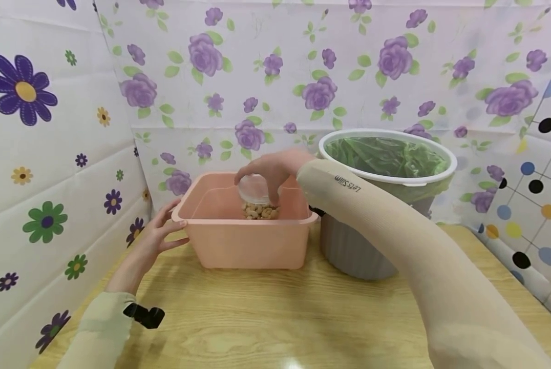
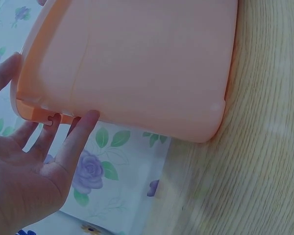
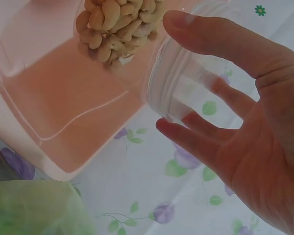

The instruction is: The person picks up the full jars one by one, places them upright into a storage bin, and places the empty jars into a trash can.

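My right hand [image 1: 275, 169] reaches over a pink plastic basin [image 1: 248, 243] and grips a clear plastic jar [image 3: 164, 73] near its top, with thumb and fingers on opposite sides. The jar is tilted, and whole cashews [image 3: 120, 27] are gathered at the end away from the palm. In the head view those nuts show just above the basin's front rim. At the basin's left front corner, my left hand [image 1: 153, 238] holds the rim, thumb and fingers spread around it. In the left wrist view its fingertips [image 2: 90, 117] touch the outer wall beneath the lip.
Right of the basin stands a grey bin [image 1: 363, 251] with a white rim, lined with a green plastic bag [image 1: 390, 156]. Both rest on a wood-grain table [image 1: 257, 312]. Flower-patterned sheets [image 1: 266, 102] hang close behind and at the left; a dotted sheet [image 1: 529, 205] hangs at the right.
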The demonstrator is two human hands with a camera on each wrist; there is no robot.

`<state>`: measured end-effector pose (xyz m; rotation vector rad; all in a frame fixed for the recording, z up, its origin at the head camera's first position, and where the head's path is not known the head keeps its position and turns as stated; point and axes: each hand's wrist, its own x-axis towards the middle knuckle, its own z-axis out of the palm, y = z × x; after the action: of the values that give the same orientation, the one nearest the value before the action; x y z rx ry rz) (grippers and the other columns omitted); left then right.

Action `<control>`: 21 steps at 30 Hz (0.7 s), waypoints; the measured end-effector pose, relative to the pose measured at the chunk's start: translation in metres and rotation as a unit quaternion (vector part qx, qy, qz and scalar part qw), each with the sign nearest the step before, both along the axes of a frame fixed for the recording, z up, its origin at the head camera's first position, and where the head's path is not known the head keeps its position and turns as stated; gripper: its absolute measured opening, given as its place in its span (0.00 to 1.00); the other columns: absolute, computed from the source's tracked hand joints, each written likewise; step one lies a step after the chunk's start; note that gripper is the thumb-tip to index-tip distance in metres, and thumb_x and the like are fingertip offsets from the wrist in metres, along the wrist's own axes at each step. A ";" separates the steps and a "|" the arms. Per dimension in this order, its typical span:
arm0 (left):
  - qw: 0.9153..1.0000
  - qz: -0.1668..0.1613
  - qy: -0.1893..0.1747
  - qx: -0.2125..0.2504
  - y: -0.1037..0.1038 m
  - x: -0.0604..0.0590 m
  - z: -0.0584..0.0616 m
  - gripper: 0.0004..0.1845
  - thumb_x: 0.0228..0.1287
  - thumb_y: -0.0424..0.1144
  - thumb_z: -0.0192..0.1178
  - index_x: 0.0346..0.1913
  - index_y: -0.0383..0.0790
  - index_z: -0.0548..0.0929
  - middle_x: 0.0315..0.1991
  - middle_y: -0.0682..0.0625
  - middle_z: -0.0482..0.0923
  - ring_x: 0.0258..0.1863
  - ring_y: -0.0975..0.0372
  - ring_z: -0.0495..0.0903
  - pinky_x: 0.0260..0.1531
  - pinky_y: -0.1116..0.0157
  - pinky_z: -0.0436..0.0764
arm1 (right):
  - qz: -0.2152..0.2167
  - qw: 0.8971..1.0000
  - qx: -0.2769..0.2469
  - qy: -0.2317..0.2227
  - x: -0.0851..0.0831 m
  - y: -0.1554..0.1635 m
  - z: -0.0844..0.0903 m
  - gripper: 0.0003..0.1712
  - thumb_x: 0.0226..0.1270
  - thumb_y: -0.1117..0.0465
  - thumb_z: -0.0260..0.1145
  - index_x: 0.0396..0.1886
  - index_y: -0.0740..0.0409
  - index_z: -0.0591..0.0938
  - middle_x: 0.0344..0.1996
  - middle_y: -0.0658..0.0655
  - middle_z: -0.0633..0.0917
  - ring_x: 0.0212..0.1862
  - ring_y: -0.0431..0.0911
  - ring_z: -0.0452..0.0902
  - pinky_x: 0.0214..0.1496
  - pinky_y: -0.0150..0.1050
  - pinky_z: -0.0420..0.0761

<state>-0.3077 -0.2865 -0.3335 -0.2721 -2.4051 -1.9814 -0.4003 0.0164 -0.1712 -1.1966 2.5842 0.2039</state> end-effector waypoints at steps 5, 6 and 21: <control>1.000 0.003 -0.003 0.004 -0.001 0.000 -0.001 0.40 0.73 0.44 0.55 0.80 0.56 0.45 0.77 0.41 0.46 0.52 0.75 0.74 0.50 0.64 0.85 | -0.008 1.000 0.004 -0.012 -0.002 0.001 -0.006 0.59 0.48 0.68 0.77 0.72 0.21 0.60 0.79 0.44 0.55 0.78 0.46 0.51 0.63 0.46 0.73; 1.000 0.003 -0.004 0.006 -0.001 0.000 -0.002 0.40 0.73 0.44 0.55 0.80 0.57 0.45 0.77 0.41 0.46 0.52 0.76 0.73 0.50 0.64 0.85 | -0.007 1.000 0.005 -0.014 -0.002 0.002 -0.007 0.59 0.48 0.68 0.76 0.73 0.22 0.60 0.79 0.44 0.55 0.78 0.46 0.51 0.64 0.46 0.73; 1.000 0.002 -0.007 0.008 -0.001 0.000 -0.002 0.40 0.73 0.45 0.55 0.80 0.57 0.45 0.78 0.41 0.45 0.53 0.76 0.73 0.50 0.64 0.85 | 0.014 1.000 0.007 0.004 -0.003 0.008 -0.014 0.58 0.45 0.67 0.77 0.72 0.26 0.61 0.77 0.48 0.60 0.75 0.46 0.57 0.57 0.42 0.74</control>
<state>-0.3081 -0.2873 -0.3350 -0.2550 -2.3952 -2.0062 -0.4035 0.0242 -0.1856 -1.2299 2.5705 0.2333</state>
